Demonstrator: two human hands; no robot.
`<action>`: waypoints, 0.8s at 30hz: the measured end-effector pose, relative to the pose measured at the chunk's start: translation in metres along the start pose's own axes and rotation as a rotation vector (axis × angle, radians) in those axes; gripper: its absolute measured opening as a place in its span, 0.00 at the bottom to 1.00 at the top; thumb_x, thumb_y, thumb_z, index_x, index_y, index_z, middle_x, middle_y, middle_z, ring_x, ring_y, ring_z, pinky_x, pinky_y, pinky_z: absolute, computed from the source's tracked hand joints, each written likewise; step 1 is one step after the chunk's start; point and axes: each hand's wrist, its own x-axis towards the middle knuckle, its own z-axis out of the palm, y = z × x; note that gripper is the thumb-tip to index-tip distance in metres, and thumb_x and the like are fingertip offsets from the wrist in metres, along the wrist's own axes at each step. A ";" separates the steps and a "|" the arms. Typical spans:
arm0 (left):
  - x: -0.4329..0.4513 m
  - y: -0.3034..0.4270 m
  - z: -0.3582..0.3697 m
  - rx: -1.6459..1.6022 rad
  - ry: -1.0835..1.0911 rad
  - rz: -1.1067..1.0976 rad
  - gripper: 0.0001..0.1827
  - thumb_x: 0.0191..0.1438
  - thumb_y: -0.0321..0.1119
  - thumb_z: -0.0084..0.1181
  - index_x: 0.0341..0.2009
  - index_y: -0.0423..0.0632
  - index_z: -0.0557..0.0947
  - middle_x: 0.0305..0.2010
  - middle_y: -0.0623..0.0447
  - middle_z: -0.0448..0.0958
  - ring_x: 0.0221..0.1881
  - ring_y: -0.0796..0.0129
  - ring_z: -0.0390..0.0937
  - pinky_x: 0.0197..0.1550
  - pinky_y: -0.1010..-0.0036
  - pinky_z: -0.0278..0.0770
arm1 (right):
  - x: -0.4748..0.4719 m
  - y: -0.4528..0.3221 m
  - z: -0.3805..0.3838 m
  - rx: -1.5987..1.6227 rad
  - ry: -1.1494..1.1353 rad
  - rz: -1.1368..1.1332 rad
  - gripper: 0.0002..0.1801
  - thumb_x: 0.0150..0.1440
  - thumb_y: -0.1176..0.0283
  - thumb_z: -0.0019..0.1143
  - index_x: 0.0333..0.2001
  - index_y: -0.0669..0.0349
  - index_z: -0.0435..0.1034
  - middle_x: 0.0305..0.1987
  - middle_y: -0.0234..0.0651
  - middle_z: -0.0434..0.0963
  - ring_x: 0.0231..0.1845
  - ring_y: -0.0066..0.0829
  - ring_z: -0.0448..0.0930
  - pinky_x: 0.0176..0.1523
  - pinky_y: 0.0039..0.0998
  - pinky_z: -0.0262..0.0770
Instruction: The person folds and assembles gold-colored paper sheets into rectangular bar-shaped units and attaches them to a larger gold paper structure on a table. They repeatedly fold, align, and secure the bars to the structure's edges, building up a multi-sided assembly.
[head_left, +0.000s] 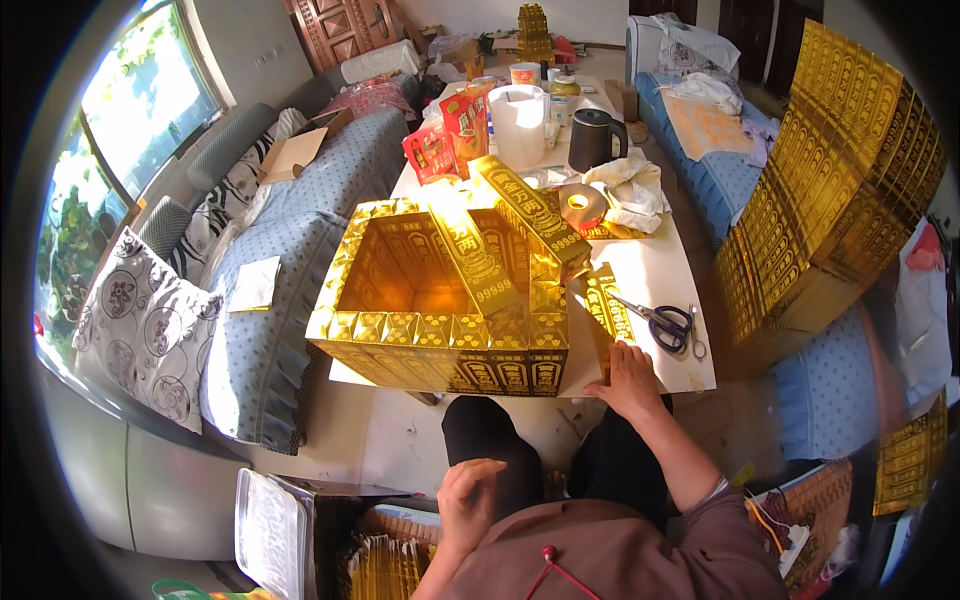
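A square-edged box of folded gold foil paper (442, 367) stands at the table's near side, its top uncovered. Two long gold paper bars (472, 262) lie across its rim and right side. My right hand (631, 379) is at the table's front edge, fingers on the near end of a flat printed gold strip (609, 300); whether it grips the strip is hidden. Right of that strip lie black-handled scissors (667, 328) and small metal scissors (697, 343). Over my lap my left hand (471, 499) is raised, fingers loosely curled, with nothing visible in it.
Behind the box on the table (682, 262) are a tape roll (582, 204), a crumpled cloth (626, 187), a black kettle (596, 140), a white pitcher (517, 124) and red packets (431, 152). Sofas flank the table; a tall gold paper structure (817, 195) stands at right.
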 end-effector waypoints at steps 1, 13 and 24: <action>0.000 0.000 0.000 -0.010 -0.009 0.000 0.13 0.52 0.15 0.60 0.40 0.46 0.87 0.40 0.49 0.86 0.41 0.55 0.83 0.47 0.67 0.77 | -0.007 0.000 0.004 0.008 0.089 -0.030 0.50 0.44 0.49 0.79 0.61 0.73 0.66 0.60 0.52 0.75 0.63 0.49 0.74 0.66 0.44 0.70; 0.000 0.002 0.002 -0.083 -0.038 -0.009 0.13 0.54 0.14 0.59 0.40 0.44 0.87 0.42 0.48 0.86 0.43 0.56 0.83 0.48 0.68 0.78 | -0.028 0.021 0.014 -0.082 0.085 -0.299 0.19 0.56 0.66 0.68 0.47 0.64 0.72 0.50 0.45 0.79 0.50 0.43 0.84 0.48 0.39 0.84; 0.002 0.015 0.006 -0.136 -0.102 0.030 0.11 0.57 0.15 0.58 0.41 0.41 0.86 0.43 0.45 0.86 0.46 0.56 0.84 0.50 0.70 0.79 | 0.030 0.038 -0.011 0.867 0.943 0.374 0.11 0.69 0.69 0.59 0.38 0.65 0.72 0.32 0.33 0.79 0.31 0.25 0.77 0.39 0.29 0.74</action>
